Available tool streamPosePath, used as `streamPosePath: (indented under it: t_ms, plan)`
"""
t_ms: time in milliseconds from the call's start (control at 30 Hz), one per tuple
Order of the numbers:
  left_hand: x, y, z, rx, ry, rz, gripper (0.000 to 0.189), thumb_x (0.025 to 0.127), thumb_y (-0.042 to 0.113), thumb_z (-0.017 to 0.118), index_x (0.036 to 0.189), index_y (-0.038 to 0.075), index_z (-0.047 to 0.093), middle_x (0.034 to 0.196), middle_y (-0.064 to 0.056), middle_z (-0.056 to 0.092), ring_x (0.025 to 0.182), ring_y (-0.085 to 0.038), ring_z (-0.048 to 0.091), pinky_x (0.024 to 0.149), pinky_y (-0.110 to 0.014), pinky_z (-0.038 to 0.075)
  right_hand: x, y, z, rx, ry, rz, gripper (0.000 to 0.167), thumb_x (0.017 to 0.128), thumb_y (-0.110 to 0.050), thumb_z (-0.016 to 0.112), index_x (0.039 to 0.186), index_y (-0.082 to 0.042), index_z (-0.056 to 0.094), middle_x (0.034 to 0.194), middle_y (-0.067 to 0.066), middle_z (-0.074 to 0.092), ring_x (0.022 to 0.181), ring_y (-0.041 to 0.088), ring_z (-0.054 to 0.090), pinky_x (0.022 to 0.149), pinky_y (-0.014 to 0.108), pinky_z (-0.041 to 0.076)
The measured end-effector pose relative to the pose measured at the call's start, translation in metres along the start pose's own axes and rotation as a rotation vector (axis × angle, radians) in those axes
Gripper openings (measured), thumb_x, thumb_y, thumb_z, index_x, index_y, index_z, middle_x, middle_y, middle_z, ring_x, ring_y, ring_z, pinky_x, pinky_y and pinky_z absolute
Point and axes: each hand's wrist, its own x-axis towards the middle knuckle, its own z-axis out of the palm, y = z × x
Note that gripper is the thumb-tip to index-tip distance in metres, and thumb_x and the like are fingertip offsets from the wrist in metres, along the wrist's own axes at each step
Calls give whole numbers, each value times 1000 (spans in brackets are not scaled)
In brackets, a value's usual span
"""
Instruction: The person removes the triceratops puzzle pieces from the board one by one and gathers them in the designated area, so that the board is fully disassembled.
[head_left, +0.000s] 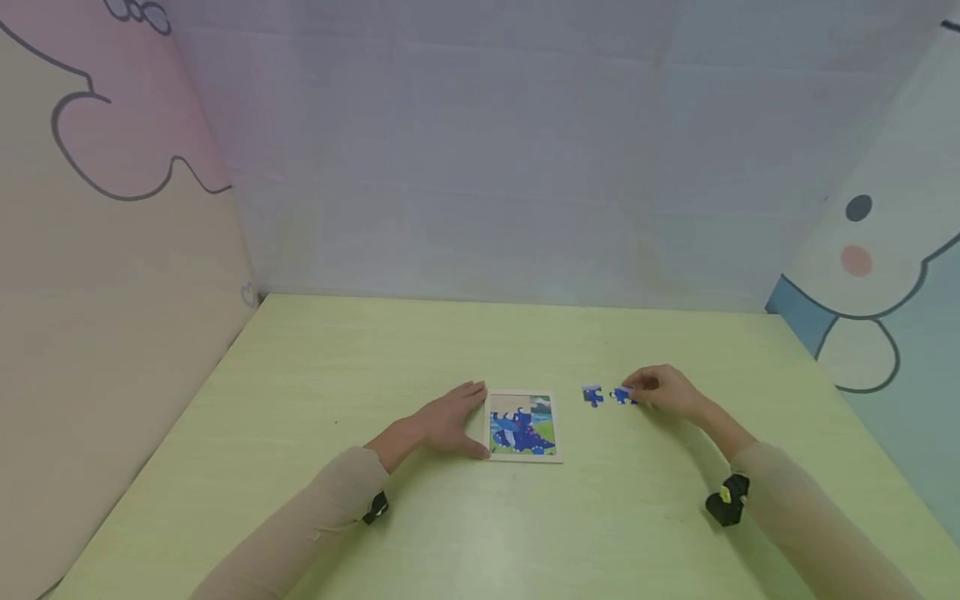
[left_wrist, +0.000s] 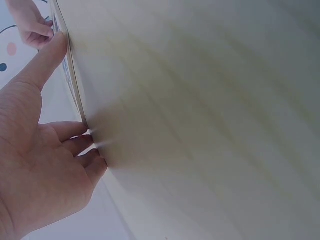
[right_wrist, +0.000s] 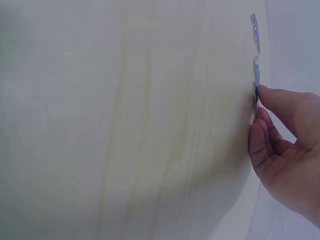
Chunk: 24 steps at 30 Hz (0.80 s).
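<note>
Pink and cream cover the left wall (head_left: 90, 250), and from its foot the pale yellow-green table (head_left: 420, 350) runs across in front of me. My left hand (head_left: 450, 419) lies along the left edge of the puzzle board (head_left: 525, 459) — thumb at the near corner, fingers at the far one, spread and not wrapped round anything. I judge that it steadies the board, which lies flat between my hands. Blue cartoon art fills most of it; a bare patch (head_left: 504, 403) shows toward the upper left.

Past the board's right edge lies a loose piece (head_left: 592, 393), touching neither board nor hand. Just beside it, my right hand (head_left: 667, 392) pinches a blue piece (head_left: 619, 394) with thumb and fingers; whether another sits under those fingertips I cannot tell. So the step in hand looks like taking up a piece with the board braced. To me, the next move calls for a light pinch, a lift above the raised rim and a turn to suit the bare patch.

What stands in the way is that loose piece — a low sweep leftward could shove it. Black gear (head_left: 727, 500) sits at my right cuff, and farther right the wall carries a white figure (head_left: 885, 225), well apart from the work.
</note>
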Motion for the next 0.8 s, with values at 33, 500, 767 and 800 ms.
streamPosePath:
  t_ms: [33, 500, 767, 800]
  plan:
    - [0, 0, 0, 0, -1, -4, 98, 72, 51, 69, 143, 2, 22, 150, -10, 16, 138, -25, 11, 112, -37, 16, 0, -1, 0, 0, 0, -1, 18, 84, -4, 61, 98, 6, 65, 79, 6, 62, 71, 15, 50, 59, 24, 44]
    - [-2, 3, -2, -9, -2, -7, 97, 72, 50, 69, 143, 2, 23, 150, -10, 16, 138, -25, 11, 112, -37, 15, -1, -5, -4, 29, 22, -4, 22, 85, -7, 61, 103, 5, 64, 81, 7, 62, 70, 15, 51, 56, 23, 44]
    - [0, 2, -1, -8, -1, -10, 98, 72, 50, 70, 143, 2, 22, 150, -10, 16, 138, -26, 11, 112, -38, 16, 12, -55, 25, 40, -23, -152, 24, 83, -7, 64, 103, 5, 63, 78, 2, 60, 72, 14, 53, 61, 23, 46]
    - [0, 1, 0, -4, -1, -10, 98, 72, 51, 70, 143, 2, 22, 150, -10, 16, 138, -26, 11, 112, -37, 16, 14, -62, 31, 45, -37, -164, 24, 83, -9, 64, 103, 5, 64, 79, 1, 60, 72, 13, 52, 60, 23, 46]
